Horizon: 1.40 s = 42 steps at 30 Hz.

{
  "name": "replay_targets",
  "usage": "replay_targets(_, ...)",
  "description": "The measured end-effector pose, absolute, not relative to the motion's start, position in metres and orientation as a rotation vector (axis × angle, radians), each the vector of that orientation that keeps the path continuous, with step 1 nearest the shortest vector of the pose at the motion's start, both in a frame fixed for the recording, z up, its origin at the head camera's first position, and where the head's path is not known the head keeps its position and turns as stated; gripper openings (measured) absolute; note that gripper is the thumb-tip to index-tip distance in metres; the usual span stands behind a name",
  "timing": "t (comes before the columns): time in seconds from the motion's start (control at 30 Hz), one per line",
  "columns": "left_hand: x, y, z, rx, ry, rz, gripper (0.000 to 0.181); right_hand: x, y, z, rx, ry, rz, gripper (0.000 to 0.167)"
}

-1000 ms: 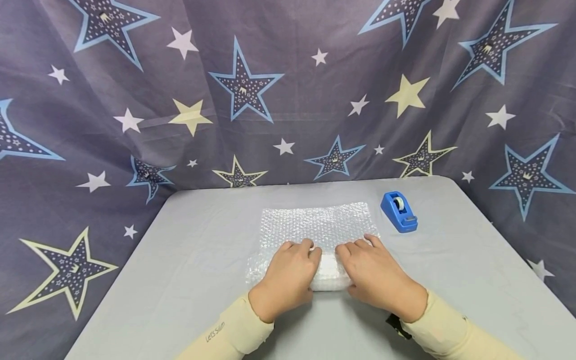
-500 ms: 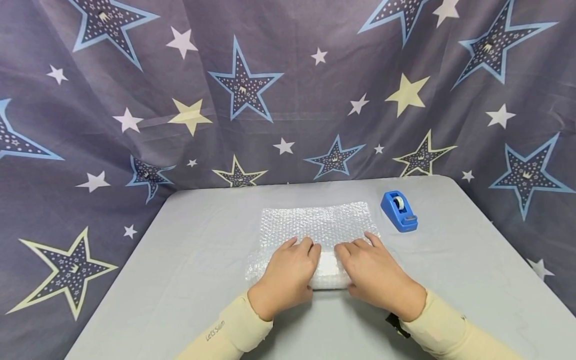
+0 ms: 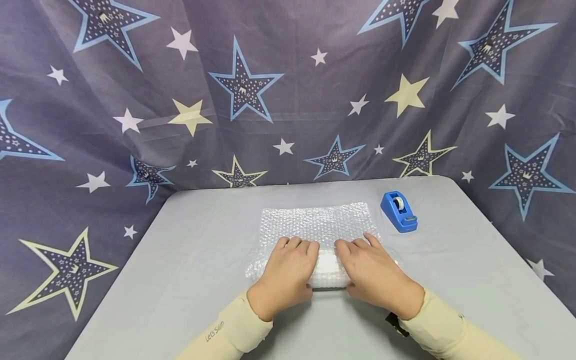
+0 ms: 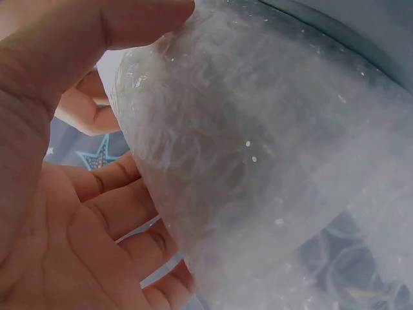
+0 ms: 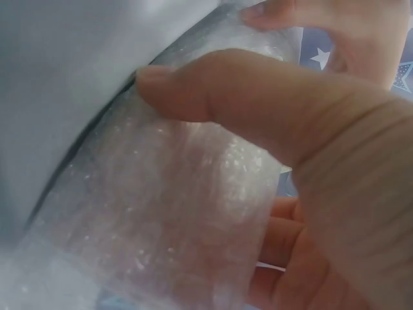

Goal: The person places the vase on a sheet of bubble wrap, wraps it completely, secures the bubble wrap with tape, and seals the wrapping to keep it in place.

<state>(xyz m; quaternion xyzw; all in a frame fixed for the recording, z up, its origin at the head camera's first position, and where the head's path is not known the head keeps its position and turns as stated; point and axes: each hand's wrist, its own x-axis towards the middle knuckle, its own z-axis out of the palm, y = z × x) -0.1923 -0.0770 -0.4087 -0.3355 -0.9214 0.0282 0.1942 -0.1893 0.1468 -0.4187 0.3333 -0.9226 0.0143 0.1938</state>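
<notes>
A sheet of bubble wrap (image 3: 315, 222) lies on the table, its near part rolled into a bundle (image 3: 327, 267) with something white showing through, its kind hidden. My left hand (image 3: 288, 275) grips the bundle's left part, fingers over the top and thumb on the near side. My right hand (image 3: 375, 275) holds the right part the same way. In the left wrist view the thumb (image 4: 148, 22) presses the wrapped side while the fingers (image 4: 122, 206) reach along the far side. The right thumb (image 5: 174, 93) lies on the plastic in the right wrist view.
A blue tape dispenser (image 3: 399, 212) with a roll of tape stands on the table (image 3: 202, 240), right of the sheet's far corner. Behind the table hangs a dark curtain (image 3: 288, 100) printed with stars.
The left hand's fingers have drawn closer together on the bundle. Both hands and the bundle's near edge have shifted very slightly away from me. The tape dispenser stays in place.
</notes>
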Motion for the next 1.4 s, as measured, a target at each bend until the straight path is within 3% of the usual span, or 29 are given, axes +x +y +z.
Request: replay_targets(1.4,-0.1944,-0.0793,-0.4076,-0.932,-2.474,0.104,0.047,-0.1952,0.1470,-0.4178,0.872,-2.635,0.029,0.071)
